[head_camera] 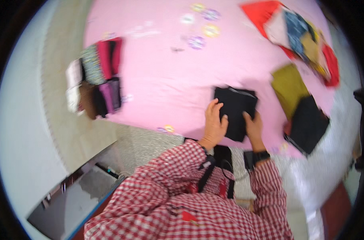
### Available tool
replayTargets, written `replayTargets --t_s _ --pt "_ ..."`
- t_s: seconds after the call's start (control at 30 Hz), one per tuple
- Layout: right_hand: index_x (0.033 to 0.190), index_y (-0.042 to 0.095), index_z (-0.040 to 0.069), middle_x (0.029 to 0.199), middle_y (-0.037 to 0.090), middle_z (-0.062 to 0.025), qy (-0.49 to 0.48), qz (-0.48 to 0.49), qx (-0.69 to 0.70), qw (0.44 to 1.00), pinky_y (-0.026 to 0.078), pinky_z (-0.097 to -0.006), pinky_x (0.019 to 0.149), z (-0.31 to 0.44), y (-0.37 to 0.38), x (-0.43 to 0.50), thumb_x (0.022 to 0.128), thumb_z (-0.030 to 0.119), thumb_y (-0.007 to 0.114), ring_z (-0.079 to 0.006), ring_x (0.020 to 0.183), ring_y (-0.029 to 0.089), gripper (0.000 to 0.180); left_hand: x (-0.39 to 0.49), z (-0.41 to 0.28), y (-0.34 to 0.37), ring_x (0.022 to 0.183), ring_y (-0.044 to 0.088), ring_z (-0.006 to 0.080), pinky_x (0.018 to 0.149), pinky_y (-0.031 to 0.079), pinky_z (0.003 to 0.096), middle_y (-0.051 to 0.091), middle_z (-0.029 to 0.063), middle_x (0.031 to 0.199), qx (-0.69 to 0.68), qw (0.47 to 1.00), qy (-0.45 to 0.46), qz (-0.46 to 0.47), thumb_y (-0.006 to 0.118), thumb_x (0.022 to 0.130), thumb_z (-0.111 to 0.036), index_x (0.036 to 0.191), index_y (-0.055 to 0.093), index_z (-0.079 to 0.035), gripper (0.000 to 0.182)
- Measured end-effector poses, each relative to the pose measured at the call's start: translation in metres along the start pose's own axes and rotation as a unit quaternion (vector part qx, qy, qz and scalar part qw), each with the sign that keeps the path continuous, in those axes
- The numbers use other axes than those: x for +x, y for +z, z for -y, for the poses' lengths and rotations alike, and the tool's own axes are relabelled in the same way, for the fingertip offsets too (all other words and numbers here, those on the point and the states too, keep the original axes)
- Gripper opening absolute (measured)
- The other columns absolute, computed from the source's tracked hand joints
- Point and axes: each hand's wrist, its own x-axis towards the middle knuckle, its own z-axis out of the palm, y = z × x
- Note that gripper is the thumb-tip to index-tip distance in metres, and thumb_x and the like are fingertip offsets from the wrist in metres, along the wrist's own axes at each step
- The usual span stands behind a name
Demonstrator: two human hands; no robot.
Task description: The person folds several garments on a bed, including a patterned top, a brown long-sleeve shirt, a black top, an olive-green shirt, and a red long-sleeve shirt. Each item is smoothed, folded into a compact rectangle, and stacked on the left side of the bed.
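A folded black cloth (236,112) lies near the front edge of a pink, flower-printed sheet (158,75). My left hand (215,124) rests on its left side, with thumb and fingers apart. On its right side is my right hand (254,127), its thumb on top of the cloth; its other fingers are partly hidden, so I cannot tell whether it grips the edge. The picture is slightly blurred.
Several folded garments (92,60) stand in rows at the sheet's left edge. To the right lie an olive cloth (289,90) and another black cloth (309,126). A heap of mixed clothes (301,39) is at the far right. A grey-topped surface (77,195) stands at lower left.
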Motion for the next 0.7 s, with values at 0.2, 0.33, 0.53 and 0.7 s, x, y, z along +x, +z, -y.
replayTargets --t_s 0.2,0.33,0.53,0.7 --pt "0.121 0.05 -0.012 0.111 0.059 -0.0262 0.016 -0.064 -0.13 0.989 0.042 -0.0424 0.097 -0.022 0.02 -0.015 0.089 0.042 0.065 -0.0362 0.108 0.056 0.065 0.022 0.058 -0.011 0.096 0.062 0.0224 0.085 0.05 0.033 0.063 0.0146 0.11 -0.266 0.864 -0.387 0.183 0.072 0.087 -0.035 0.124 0.049 0.006 0.06" --pt "0.127 0.046 -0.01 0.117 0.06 -0.0227 0.181 0.003 0.119 0.976 0.049 -0.041 0.093 -0.009 0.021 -0.021 0.091 0.049 0.061 -0.0328 0.107 0.06 0.071 0.027 0.064 -0.01 0.09 0.066 0.0224 0.08 0.054 0.0339 0.067 0.0144 0.103 -0.382 0.77 -0.466 0.207 0.074 0.085 -0.035 0.119 0.057 0.006 0.057" --pt "0.13 0.047 -0.007 0.119 0.06 -0.0194 0.268 0.123 0.292 0.91 0.056 -0.0359 0.084 0.07 0.035 -0.042 0.092 0.046 0.061 -0.0272 0.098 0.065 0.067 0.047 0.063 -0.077 0.092 0.065 0.0195 0.082 0.054 0.0323 0.066 0.012 0.109 -0.466 0.739 -0.403 0.274 0.071 0.088 -0.033 0.126 0.054 0.002 0.055" --pt "0.132 0.047 -0.006 0.121 0.06 -0.0152 0.146 0.2 0.273 0.929 0.052 -0.0333 0.09 0.167 0.116 -0.054 0.095 0.038 0.059 -0.0227 0.105 0.062 0.059 0.064 0.09 -0.199 0.098 0.063 0.0188 0.087 0.052 0.0319 0.064 0.0113 0.114 -0.515 0.755 -0.362 0.185 0.07 0.089 -0.032 0.128 0.053 0.003 0.055"
